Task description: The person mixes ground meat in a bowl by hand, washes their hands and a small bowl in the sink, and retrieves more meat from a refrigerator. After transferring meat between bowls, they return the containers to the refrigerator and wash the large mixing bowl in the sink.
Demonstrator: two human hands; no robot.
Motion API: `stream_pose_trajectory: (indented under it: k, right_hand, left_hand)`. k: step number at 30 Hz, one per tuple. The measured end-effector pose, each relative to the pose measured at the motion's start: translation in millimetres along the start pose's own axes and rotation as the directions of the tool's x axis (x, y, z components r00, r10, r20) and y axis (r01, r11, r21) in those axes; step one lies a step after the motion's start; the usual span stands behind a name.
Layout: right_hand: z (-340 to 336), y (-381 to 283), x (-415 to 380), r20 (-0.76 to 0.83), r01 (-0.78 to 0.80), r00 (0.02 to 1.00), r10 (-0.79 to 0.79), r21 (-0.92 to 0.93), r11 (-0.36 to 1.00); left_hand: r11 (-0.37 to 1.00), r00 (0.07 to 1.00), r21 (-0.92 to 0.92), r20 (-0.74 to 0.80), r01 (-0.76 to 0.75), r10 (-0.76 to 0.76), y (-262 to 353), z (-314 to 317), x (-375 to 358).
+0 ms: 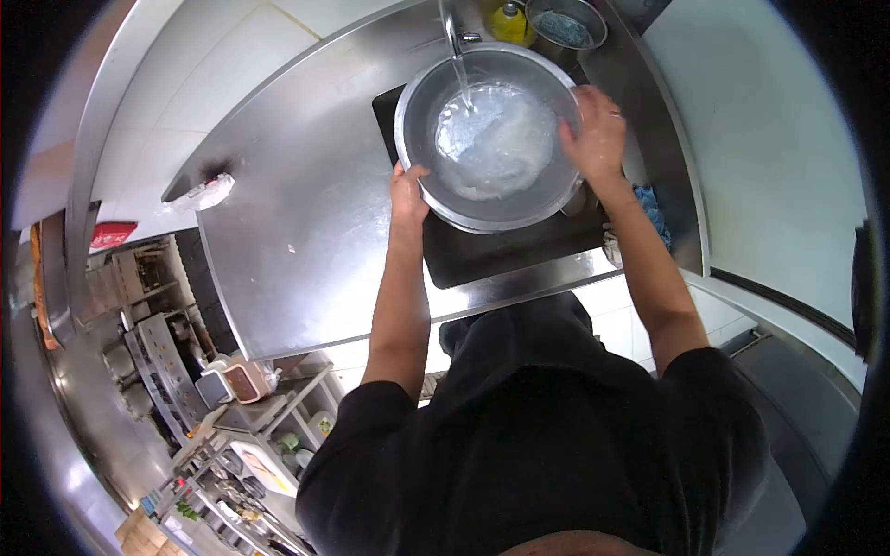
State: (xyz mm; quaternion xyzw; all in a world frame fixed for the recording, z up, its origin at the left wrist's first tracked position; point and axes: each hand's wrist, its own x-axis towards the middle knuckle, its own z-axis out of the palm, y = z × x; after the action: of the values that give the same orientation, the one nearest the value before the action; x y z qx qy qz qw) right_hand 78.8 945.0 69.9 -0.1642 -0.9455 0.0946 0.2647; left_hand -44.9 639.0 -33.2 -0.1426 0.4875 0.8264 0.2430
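Note:
A large round metal bowl sits under the faucet, above the dark sink basin. A stream of water runs from the spout into it, and the water inside looks churned and bright. My left hand grips the bowl's near-left rim, thumb over the edge and the other fingers mostly hidden. On the right side, my right hand is wet and holds the rim, its thumb reaching inside and its fingers bent along the outside; it is slightly blurred.
Behind the bowl stand a yellow bottle and a smaller metal pot. A blue cloth lies right of the sink. The steel counter spreads left, with a crumpled white packet near its edge. Kitchen shelving stands lower left.

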Motion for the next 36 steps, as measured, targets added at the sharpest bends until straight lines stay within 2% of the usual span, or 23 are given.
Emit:
stream_pose_trajectory:
  k: [3, 4, 5, 6, 7, 9, 10, 11, 12, 14, 15, 16, 17, 18, 19, 21, 22, 26, 28, 30, 33, 34, 36]
  right_hand:
    - [7, 42, -8, 0.027, -0.350, 0.937, 0.349, 0.071, 0.934]
    - [7, 53, -12, 0.176, -0.502, 0.864, 0.471, 0.364, 0.784]
    - [7, 63, -19, 0.361, -0.626, 0.771, 0.525, 0.582, 0.519]
    - [3, 71, -26, 0.551, -0.701, 0.668, 0.500, 0.691, 0.176]
    - [-5, 76, -30, 0.493, -0.692, 0.700, 0.516, 0.646, 0.322]
    - [-24, 83, -38, 0.438, -0.646, 0.736, 0.516, 0.683, 0.342]
    - [-35, 86, -38, 0.411, -0.621, 0.754, 0.513, 0.700, 0.353]
    - [-45, 90, -40, 0.340, -0.560, 0.818, 0.464, 0.658, 0.504]
    - [-64, 82, -38, 0.347, -0.550, 0.835, 0.427, 0.531, 0.644]
    - [-103, 60, -33, 0.379, -0.456, 0.857, 0.349, 0.241, 0.857]
    - [-106, 64, -41, 0.355, -0.274, 0.915, 0.194, 0.192, 0.942]
    - [-112, 62, -45, 0.362, -0.058, 0.932, -0.020, 0.202, 0.978]
    - [-120, 55, -45, 0.362, 0.162, 0.902, -0.234, 0.217, 0.963]
    - [-127, 46, -44, 0.357, 0.373, 0.826, -0.436, 0.234, 0.898]
    - [-135, 26, -45, 0.286, 0.445, 0.813, -0.507, 0.254, 0.858]
    - [-148, 12, -48, 0.354, 0.515, 0.744, -0.567, 0.237, 0.824]
    - [-152, 8, -50, 0.385, 0.548, 0.708, -0.593, 0.230, 0.804]
    - [-166, 4, -52, 0.348, 0.578, 0.712, -0.610, 0.204, 0.790]
    - [-167, 2, -51, 0.316, 0.559, 0.743, -0.590, 0.191, 0.807]
    - [-166, 1, -46, 0.289, 0.538, 0.780, -0.555, 0.145, 0.831]
    - [-142, -13, -35, 0.150, 0.329, 0.926, -0.347, 0.131, 0.935]
    - [-132, -19, -31, 0.094, 0.243, 0.962, -0.257, 0.135, 0.961]
    - [-99, -21, -26, 0.089, -0.042, 0.996, 0.021, 0.252, 0.967]
  left_hand:
    - [0.999, 0.992, -0.019, 0.119, 0.050, -0.047, 2, 14, 16]
    - [0.997, 0.984, -0.031, 0.166, 0.073, -0.067, 2, 21, 21]
    - [0.999, 0.980, -0.005, 0.196, 0.050, -0.048, -6, 24, 29]
    - [0.999, 0.974, -0.002, 0.223, 0.048, -0.047, -8, 35, 28]
    - [0.998, 0.969, -0.010, 0.242, 0.060, -0.056, -15, 42, 31]
    - [0.994, 0.968, -0.014, 0.231, 0.108, -0.102, -36, 58, 32]
    - [0.994, 0.954, -0.006, 0.283, 0.105, -0.099, -56, 57, 37]
    - [0.993, 0.952, 0.072, 0.283, 0.098, -0.114, -79, 55, 37]
    - [0.984, 0.951, 0.150, 0.280, 0.092, -0.132, -98, 55, 34]
    - [0.946, 0.910, 0.266, 0.317, 0.185, -0.267, -143, 46, 28]
    - [0.917, 0.882, 0.324, 0.328, 0.231, -0.339, -164, 39, 20]
    - [0.852, 0.813, 0.392, 0.327, 0.348, -0.483, -180, 33, 12]
    - [0.768, 0.724, 0.460, 0.318, 0.447, -0.612, -194, 27, 5]
    - [0.668, 0.620, 0.526, 0.300, 0.527, -0.725, -203, 25, -1]
    - [0.626, 0.594, 0.583, 0.281, 0.518, -0.754, -200, 26, -12]
    - [0.532, 0.545, 0.689, 0.233, 0.492, -0.805, -194, 25, -31]
    - [0.589, 0.572, 0.629, 0.266, 0.507, -0.776, -194, 21, -36]
    - [0.791, 0.705, 0.309, 0.360, 0.528, -0.612, -206, 14, -32]
    - [0.820, 0.742, 0.214, 0.350, 0.531, -0.572, -225, 9, -22]
    - [0.799, 0.732, 0.226, 0.321, 0.557, -0.601, -235, 11, -13]
    - [0.851, 0.801, 0.194, 0.286, 0.489, -0.526, -185, 71, -13]
    - [0.874, 0.840, 0.121, 0.242, 0.470, -0.485, -174, 76, -9]
    - [0.909, 0.902, -0.024, 0.141, 0.416, -0.409, -151, 84, -2]
